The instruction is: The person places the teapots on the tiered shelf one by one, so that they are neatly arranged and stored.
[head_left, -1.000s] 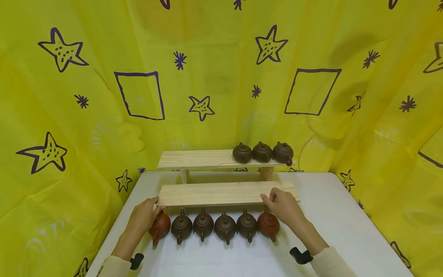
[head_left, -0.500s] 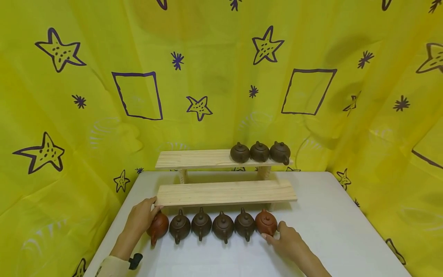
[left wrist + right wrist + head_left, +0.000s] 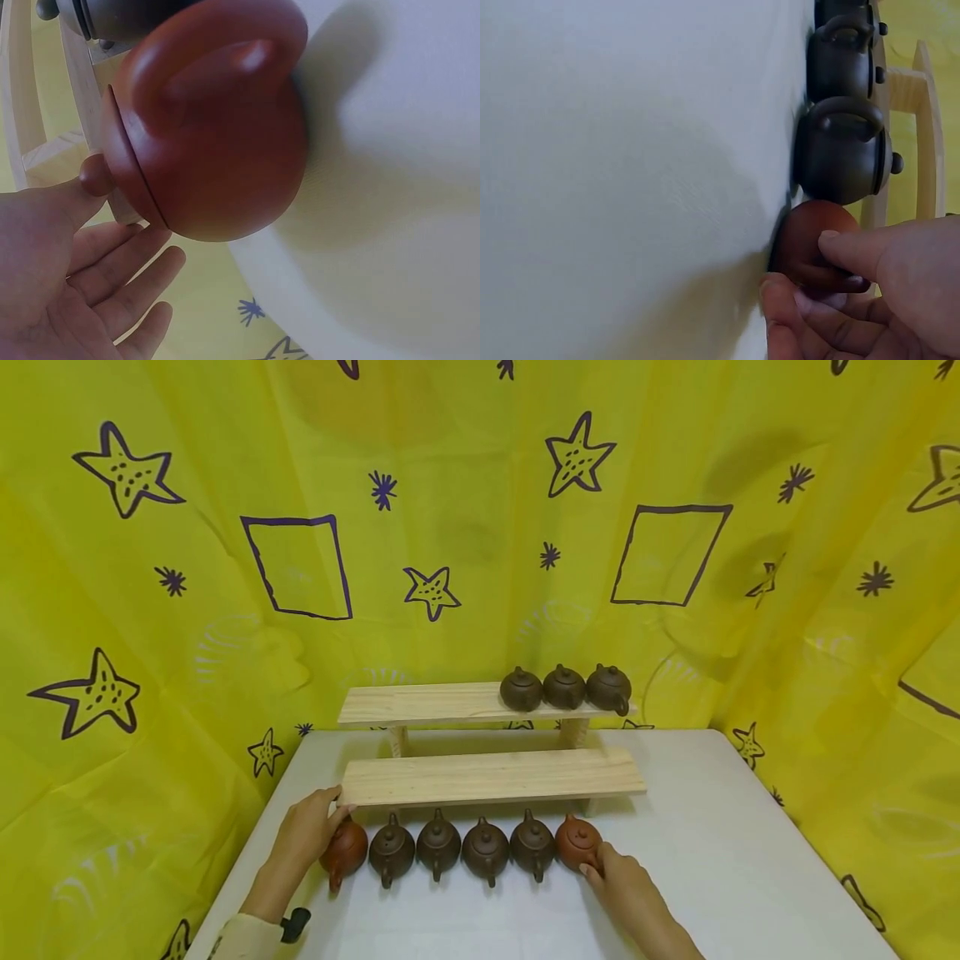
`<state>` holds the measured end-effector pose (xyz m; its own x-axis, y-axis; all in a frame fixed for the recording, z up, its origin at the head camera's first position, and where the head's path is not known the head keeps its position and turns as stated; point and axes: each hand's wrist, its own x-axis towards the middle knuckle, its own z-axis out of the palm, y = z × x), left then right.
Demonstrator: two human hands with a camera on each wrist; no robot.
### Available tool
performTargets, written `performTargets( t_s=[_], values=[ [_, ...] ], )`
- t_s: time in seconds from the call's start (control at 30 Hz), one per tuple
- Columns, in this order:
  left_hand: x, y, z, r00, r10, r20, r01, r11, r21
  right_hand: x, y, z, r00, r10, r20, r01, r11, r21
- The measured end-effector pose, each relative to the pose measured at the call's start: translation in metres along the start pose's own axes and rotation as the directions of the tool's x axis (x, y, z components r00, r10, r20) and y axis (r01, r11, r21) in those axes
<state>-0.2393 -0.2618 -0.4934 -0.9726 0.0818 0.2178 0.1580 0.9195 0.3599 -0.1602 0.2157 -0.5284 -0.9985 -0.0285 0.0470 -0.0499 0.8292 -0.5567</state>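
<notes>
My left hand [image 3: 303,831] pinches the left front corner of the lower wooden shelf [image 3: 487,777] between thumb and index finger; its other fingers are spread loosely. Close beside it stands a reddish-brown teapot [image 3: 225,150], its handle facing me. At the row's right end, my right hand [image 3: 630,885] grips another reddish-brown teapot [image 3: 577,842] by the handle, thumb on one side and fingers curled on the other, as the right wrist view shows. Several dark brown teapots [image 3: 486,847] stand on the table between the two red ones.
Behind the lower shelf rises a higher wooden shelf [image 3: 420,703], with three dark teapots [image 3: 564,687] at its right end. Both shelves stand on a white table [image 3: 697,827]. A yellow patterned curtain [image 3: 480,527] surrounds the table at the back and sides.
My right hand has left the right part of the lower shelf, moved down toward me, and taken hold of the right red teapot. The left hand stays at the shelf corner.
</notes>
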Motion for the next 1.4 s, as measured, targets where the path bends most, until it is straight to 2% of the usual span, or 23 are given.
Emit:
performTargets(
  t_s=[0.13, 0.5, 0.97, 1.4],
  values=[
    [-0.001, -0.001, 0.001, 1.000, -0.003, 0.001, 0.003, 1.000, 0.002, -0.003, -0.002, 0.002, 1.000, -0.021, -0.012, 0.020, 1.000, -0.011],
    [0.001, -0.002, 0.002, 1.000, -0.005, 0.010, 0.005, 1.000, 0.003, -0.006, 0.000, 0.008, 1.000, -0.004, -0.019, 0.004, 1.000, -0.002],
    [0.000, -0.001, 0.002, 1.000, 0.006, 0.002, -0.006, 1.000, 0.007, -0.010, 0.006, 0.004, 0.999, -0.023, -0.047, 0.024, 1.000, 0.010],
    [0.000, 0.000, 0.001, 1.000, 0.008, 0.006, -0.008, 1.000, 0.012, -0.015, 0.002, -0.001, 0.980, -0.113, -0.164, 0.117, 0.993, 0.015]
  ],
)
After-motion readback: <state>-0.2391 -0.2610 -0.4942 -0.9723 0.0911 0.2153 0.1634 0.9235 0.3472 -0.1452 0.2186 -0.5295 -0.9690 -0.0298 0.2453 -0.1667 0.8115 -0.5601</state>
